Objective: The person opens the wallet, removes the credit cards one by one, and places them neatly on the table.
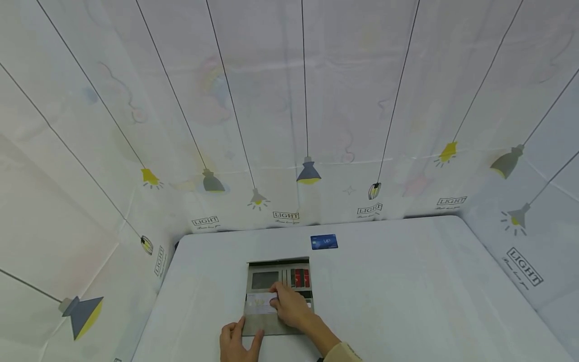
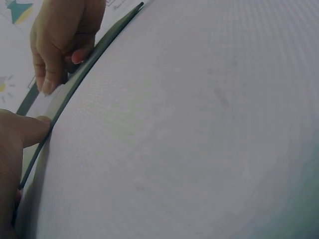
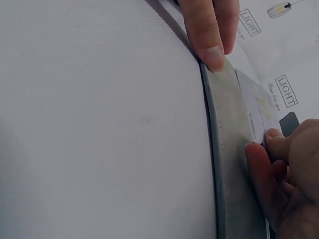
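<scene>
A grey wallet [image 1: 271, 324] lies unfolded on the white table, with a dark window and red-edged cards [image 1: 301, 278] in slots on its far half. My left hand [image 1: 237, 344] holds the wallet's near left corner, thumb at the near edge and fingers along the left side. Over the near half, my right hand [image 1: 291, 306] pinches a pale silver card [image 1: 259, 303] with yellow lettering by its right end. The right wrist view also has this card [image 3: 259, 112] between thumb and finger. Whether part of it sits in a slot, I cannot tell.
A blue VIP card [image 1: 324, 242] lies flat on the table [image 1: 398, 291], beyond the wallet and to its right. White fabric walls [image 1: 289, 100] printed with hanging lamps enclose the table's back and sides.
</scene>
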Available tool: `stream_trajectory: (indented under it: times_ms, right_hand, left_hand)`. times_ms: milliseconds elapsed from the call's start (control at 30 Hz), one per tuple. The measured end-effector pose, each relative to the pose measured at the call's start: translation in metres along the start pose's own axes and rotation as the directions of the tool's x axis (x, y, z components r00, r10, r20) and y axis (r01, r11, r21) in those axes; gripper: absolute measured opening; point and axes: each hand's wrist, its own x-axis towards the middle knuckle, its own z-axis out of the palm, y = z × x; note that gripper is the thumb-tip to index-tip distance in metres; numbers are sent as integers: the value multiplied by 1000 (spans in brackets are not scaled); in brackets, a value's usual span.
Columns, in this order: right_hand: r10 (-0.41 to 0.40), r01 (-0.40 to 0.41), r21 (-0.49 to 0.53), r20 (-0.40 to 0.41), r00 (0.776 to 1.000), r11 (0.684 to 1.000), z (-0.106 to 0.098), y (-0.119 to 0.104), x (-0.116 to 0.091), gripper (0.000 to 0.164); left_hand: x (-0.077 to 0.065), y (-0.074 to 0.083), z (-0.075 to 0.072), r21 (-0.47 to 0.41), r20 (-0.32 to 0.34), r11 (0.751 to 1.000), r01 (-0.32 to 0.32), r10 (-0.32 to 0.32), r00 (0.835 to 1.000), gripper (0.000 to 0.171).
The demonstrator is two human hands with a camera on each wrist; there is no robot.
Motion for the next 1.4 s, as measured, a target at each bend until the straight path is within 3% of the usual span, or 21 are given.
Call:
stream_trajectory:
  times_ms: [167,300,400,533,700,1033,1200,1400]
  right_hand:
    - [66,-62,186,-19,998,981,0,3,-1,29]
    - [116,-102,381,-13,993,919,1,7,-4,34]
    - [130,-108,443,-19,991,890,2,9,-6,31]
    - [117,-87,487,-30,993,869,0,10,-7,27]
    - [107,-77,547,-22,994,834,-3,11,-9,26]
    - [63,-23,598,-47,997,801,-11,15,-13,23]
    - [93,-39,594,-61,994,803,-15,18,-17,19]
    - [137,-51,589,-103,985,807,-24,23,-24,27]
  left_hand:
    - [0,-1,0,17,46,1000,24,-25,999,62]
    - [0,-1,-1,26,68,999,34,-36,997,63]
    - [0,-1,-1,26,81,999,46,-48,996,63]
    - [-1,-1,-1,22,104,998,58,-60,993,64]
    - [0,-2,0,22,74,999,41,-42,996,63]
    - [0,-1,1,21,51,1000,22,-24,998,64]
    - [-1,0,0,30,49,999,25,-27,998,64]
    - [-1,-1,2,30,25,999,10,-11,1000,64]
